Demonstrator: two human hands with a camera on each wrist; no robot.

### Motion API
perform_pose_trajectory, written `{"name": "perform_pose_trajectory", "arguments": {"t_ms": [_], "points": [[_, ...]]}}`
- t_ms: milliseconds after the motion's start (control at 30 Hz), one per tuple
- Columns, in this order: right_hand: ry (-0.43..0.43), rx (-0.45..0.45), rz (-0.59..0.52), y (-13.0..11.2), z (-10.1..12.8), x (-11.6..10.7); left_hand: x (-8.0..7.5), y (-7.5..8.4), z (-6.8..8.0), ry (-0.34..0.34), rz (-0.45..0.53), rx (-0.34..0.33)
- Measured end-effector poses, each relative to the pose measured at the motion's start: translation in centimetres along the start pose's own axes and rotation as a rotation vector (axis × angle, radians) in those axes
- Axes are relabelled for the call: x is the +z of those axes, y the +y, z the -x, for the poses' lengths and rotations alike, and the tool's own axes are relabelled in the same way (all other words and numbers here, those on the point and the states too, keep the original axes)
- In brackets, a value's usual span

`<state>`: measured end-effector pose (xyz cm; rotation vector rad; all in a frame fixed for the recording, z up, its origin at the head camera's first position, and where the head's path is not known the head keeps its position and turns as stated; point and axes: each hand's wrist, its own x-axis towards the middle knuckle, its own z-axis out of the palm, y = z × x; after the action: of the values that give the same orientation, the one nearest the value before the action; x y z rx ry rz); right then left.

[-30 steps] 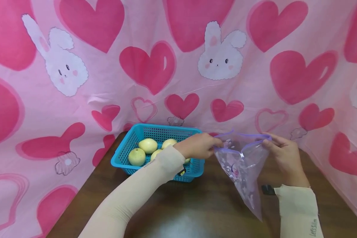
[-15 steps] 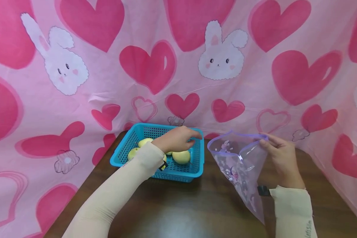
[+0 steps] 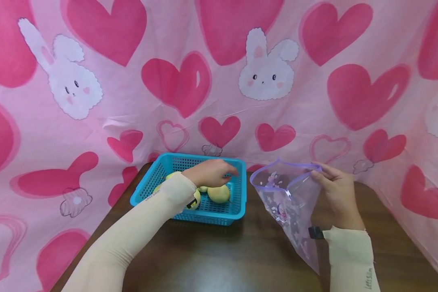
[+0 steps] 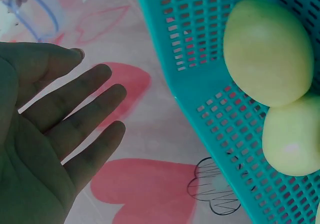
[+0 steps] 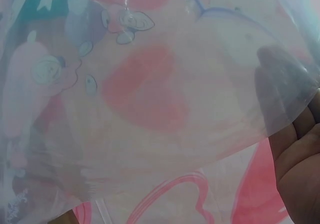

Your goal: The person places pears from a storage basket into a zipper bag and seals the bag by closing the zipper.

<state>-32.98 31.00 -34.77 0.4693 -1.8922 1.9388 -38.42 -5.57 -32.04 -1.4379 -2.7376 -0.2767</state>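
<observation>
The left hand (image 3: pixel 211 173) is over the far right part of the blue basket (image 3: pixel 157 178), palm down. The left wrist view shows its fingers (image 4: pixel 85 109) straight and spread, holding nothing, with no fruit between them. The nearest pale yellow-green fruit (image 3: pixel 219 193) lies in the basket just below and in front of the fingertips; whether they touch it cannot be told from the head view. In the left wrist view two fruits (image 4: pixel 267 51) lie against the basket's mesh wall, apart from the fingers. Further fruits in the basket are partly hidden behind the left sleeve (image 3: pixel 149 219).

The right hand (image 3: pixel 336 194) holds a clear zip bag (image 3: pixel 288 202) by the right end of its purple-edged mouth. Thumb and fingers pinch the rim at the top right corner; the bag hangs down and leftwards from that grip, its lower end near the table (image 3: pixel 233 255). The mouth stands open towards the basket, close to the basket's right wall. In the right wrist view the bag's printed film fills the frame and the fingers (image 5: pixel 300 154) show at the right edge, partly behind the film.

Basket and bag are on a dark wooden table, with a pink cloth (image 3: pixel 190 81) of hearts and rabbits behind.
</observation>
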Motion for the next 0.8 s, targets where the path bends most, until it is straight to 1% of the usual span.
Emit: {"name": "perform_pose_trajectory", "arguments": {"t_ms": [67, 100, 233, 433, 600, 700, 800], "points": [[-0.002, -0.015, 0.020, 0.0, 0.0, 0.1, 0.4, -0.5, -0.3, -0.014, 0.007, 0.003], [-0.004, -0.020, 0.037, 0.0, 0.0, 0.2, 0.6, -0.6, -0.4, -0.024, 0.007, -0.006], [-0.007, -0.029, 0.086, -0.1, -0.1, 0.5, 1.5, -1.1, -1.0, -0.076, 0.031, -0.051], [0.018, -0.029, 0.130, -0.2, -0.1, 0.7, 2.3, -1.1, -1.9, -0.180, 0.045, -0.120], [0.045, -0.025, 0.136, -0.2, -0.3, 0.9, 2.9, -1.2, -2.7, -0.269, 0.051, -0.208], [0.056, -0.027, 0.127, -0.1, -0.3, 0.9, 3.4, -1.4, -3.1, -0.307, 0.073, -0.240], [0.056, -0.030, 0.106, 0.0, -0.2, 0.8, 3.8, -1.6, -3.5, -0.348, 0.082, -0.247]]}}
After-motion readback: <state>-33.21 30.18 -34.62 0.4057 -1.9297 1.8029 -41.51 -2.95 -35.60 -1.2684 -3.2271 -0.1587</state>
